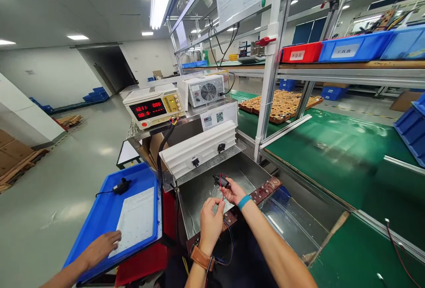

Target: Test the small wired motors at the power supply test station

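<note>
My right hand (235, 192), with a blue band at the wrist, is closed round a small black pump (222, 181) with a ribbed body. A red wire (221, 187) loops from it. Just below and to the left, my left hand (212, 217) pinches the wire between thumb and fingertips; a brown-strapped watch is on that wrist. Both hands are above the near part of a shallow metal tank (195, 195). Along its front edge runs a dark brown strip (265, 190) with metal studs. Thin dark wires (231, 243) hang below my left hand.
Another person's hand (102, 248) reaches over a blue tray (83, 230) holding a paper sheet (137, 217) and a similar black pump (122, 186). Behind the tank stand a white housing with sockets (199, 148) and a power supply (152, 106). A post (267, 80) rises at right.
</note>
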`<state>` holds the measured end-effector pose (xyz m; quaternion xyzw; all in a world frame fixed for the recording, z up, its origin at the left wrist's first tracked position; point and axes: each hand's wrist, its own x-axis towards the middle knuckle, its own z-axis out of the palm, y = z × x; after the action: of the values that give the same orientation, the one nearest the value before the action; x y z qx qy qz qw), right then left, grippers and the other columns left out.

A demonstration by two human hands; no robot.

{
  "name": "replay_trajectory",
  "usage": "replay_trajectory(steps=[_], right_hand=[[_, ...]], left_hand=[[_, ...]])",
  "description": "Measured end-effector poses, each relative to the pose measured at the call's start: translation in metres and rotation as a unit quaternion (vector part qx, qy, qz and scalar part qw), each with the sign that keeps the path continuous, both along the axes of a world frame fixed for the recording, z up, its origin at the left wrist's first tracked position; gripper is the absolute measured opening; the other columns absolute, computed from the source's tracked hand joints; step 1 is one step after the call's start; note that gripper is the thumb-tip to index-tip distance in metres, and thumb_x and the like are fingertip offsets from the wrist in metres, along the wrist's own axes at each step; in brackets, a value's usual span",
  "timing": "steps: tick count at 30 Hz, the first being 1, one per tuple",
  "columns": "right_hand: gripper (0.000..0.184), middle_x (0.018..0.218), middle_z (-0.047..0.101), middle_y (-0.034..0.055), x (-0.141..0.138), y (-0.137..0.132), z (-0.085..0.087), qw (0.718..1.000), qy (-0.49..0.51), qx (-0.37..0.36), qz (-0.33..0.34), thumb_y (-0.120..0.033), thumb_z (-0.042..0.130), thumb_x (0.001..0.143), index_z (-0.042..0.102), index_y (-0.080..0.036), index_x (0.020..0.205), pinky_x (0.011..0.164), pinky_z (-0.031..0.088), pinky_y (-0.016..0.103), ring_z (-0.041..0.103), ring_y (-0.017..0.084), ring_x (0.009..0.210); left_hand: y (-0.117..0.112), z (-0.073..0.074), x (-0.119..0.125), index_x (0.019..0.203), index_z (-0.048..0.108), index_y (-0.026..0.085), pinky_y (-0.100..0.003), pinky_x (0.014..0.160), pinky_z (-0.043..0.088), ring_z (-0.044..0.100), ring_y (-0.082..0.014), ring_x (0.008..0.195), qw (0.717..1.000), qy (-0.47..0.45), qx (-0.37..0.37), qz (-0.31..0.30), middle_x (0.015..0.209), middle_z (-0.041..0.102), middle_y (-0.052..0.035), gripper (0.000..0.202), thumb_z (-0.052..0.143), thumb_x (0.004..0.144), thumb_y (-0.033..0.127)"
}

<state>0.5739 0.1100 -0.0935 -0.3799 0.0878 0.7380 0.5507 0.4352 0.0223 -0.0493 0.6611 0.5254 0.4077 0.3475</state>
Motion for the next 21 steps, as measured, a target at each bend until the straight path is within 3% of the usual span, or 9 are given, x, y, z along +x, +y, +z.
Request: replay_trajectory(steps=[6,12,14,16,19,21], right_hand=[[0.024,0.054,0.063,0.0031,-0.001,-0.019,0.020,0.998,-0.060,-0.009,0.022,-0.029,0.046,0.104,0.053,-0.016,0.086,0.035,0.045,0.011,0.052,0.008,0.036],[0.016,0.063,0.068,0.0039,0.009,-0.025,0.013,0.992,-0.129,0.004,-0.010,-0.020,0.053,0.100,0.059,-0.016,0.086,0.045,0.054,0.013,0.064,0.011,0.050],[0.012,0.068,0.071,0.0050,0.013,-0.028,0.010,0.988,-0.150,0.026,-0.012,-0.020,0.058,0.097,0.062,-0.015,0.087,0.049,0.057,0.014,0.066,0.012,0.055],[0.011,0.069,0.071,0.0054,0.018,-0.032,0.010,0.984,-0.174,0.045,-0.008,-0.019,0.063,0.093,0.064,-0.013,0.084,0.051,0.058,0.015,0.066,0.011,0.057],[0.010,0.067,0.071,0.0057,0.023,-0.039,0.015,0.977,-0.206,0.057,-0.010,-0.017,0.069,0.088,0.063,-0.012,0.081,0.052,0.059,0.017,0.066,0.013,0.057],[0.011,0.067,0.070,0.0051,0.026,-0.044,0.018,0.974,-0.216,0.069,-0.013,-0.018,0.073,0.085,0.064,-0.011,0.082,0.050,0.058,0.018,0.066,0.013,0.056]], left_hand=[[-0.015,0.006,0.012,0.077,0.067,0.019,-0.034,0.085,0.042,0.061,-0.0224,0.091,1.000,0.005,-0.011,-0.024,0.087,0.068,-0.0054,0.013,0.060,0.086,0.023],[-0.050,0.011,0.028,0.079,0.070,0.018,-0.032,0.086,0.044,0.062,-0.0199,0.093,0.997,-0.014,-0.043,-0.070,0.092,0.071,-0.0053,0.007,0.066,0.081,0.013],[-0.067,0.009,0.034,0.081,0.072,0.018,-0.031,0.089,0.045,0.064,-0.0197,0.094,0.991,-0.035,-0.028,-0.123,0.095,0.073,-0.0055,0.008,0.069,0.078,0.012],[-0.080,0.007,0.034,0.085,0.076,0.018,-0.030,0.090,0.047,0.066,-0.0200,0.095,0.975,-0.044,-0.029,-0.217,0.097,0.075,-0.0065,0.008,0.072,0.078,0.016],[-0.087,0.008,0.023,0.092,0.080,0.020,-0.029,0.086,0.048,0.070,-0.0207,0.092,0.933,0.006,-0.099,-0.346,0.098,0.078,-0.0072,0.014,0.075,0.080,0.027],[-0.081,0.013,0.013,0.091,0.081,0.022,-0.029,0.084,0.047,0.070,-0.0210,0.092,0.923,0.057,-0.141,-0.353,0.097,0.079,-0.0060,0.014,0.072,0.083,0.027]])
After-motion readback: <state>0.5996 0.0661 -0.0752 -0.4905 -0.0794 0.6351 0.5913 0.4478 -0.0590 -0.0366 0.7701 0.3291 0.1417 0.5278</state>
